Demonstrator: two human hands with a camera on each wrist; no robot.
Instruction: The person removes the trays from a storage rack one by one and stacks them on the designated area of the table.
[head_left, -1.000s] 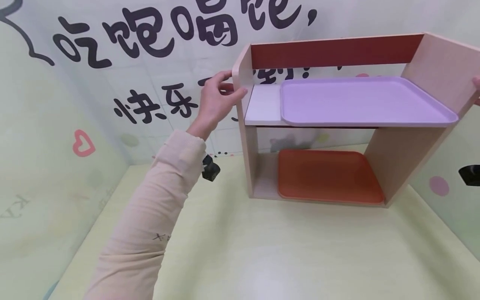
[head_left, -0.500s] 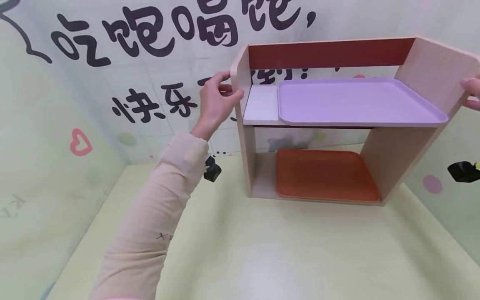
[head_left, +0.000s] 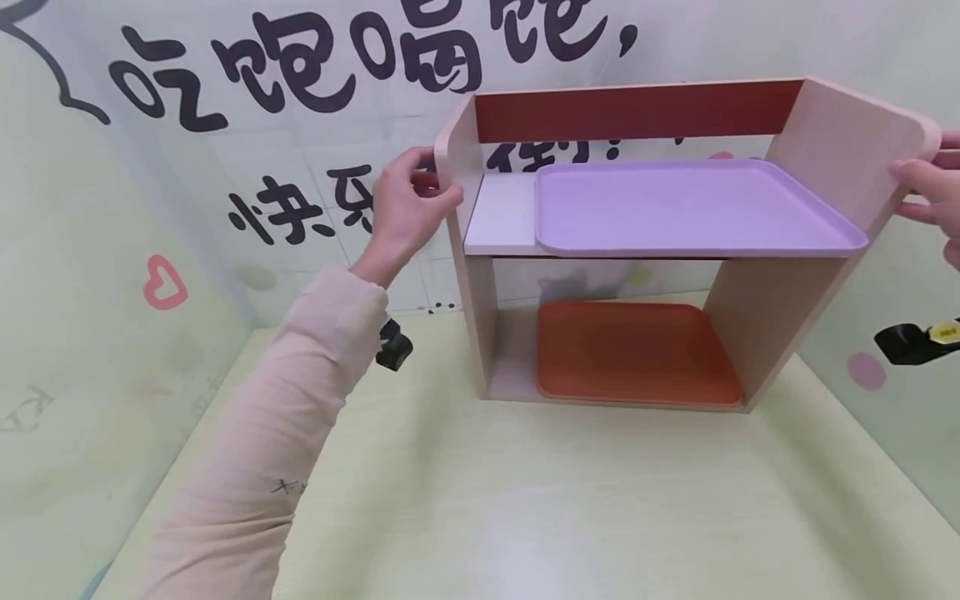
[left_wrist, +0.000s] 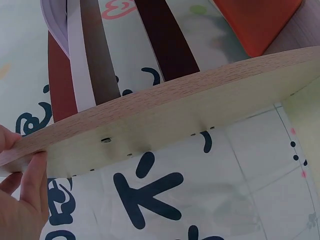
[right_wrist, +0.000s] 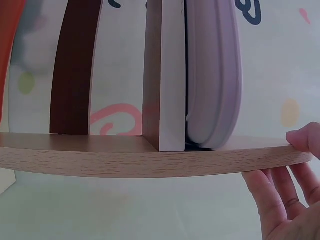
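Observation:
A two-tier wooden shelf (head_left: 813, 283) stands on the table near the back wall. My left hand (head_left: 407, 204) grips the upper edge of its left side panel, thumb on the inner face and fingers outside. The right panel's upper edge is pinched by my right hand (head_left: 933, 187); the right wrist view shows the thumb on one face and fingers on the other. On the white upper board (head_left: 501, 212) lies a purple tray (head_left: 697, 208), set toward the right. An orange tray (head_left: 637, 350) rests on the bottom board.
The pale table (head_left: 540, 492) extends in front of the shelf. Behind it is a wall (head_left: 360, 92) with large dark lettering, and side walls rise left and right. Black wrist-worn pieces (head_left: 393, 344) hang below each hand.
The shelf appears slightly further left in the head view, with both hands still on it. My right hand, mostly out of frame a second ago, now shows at the right edge.

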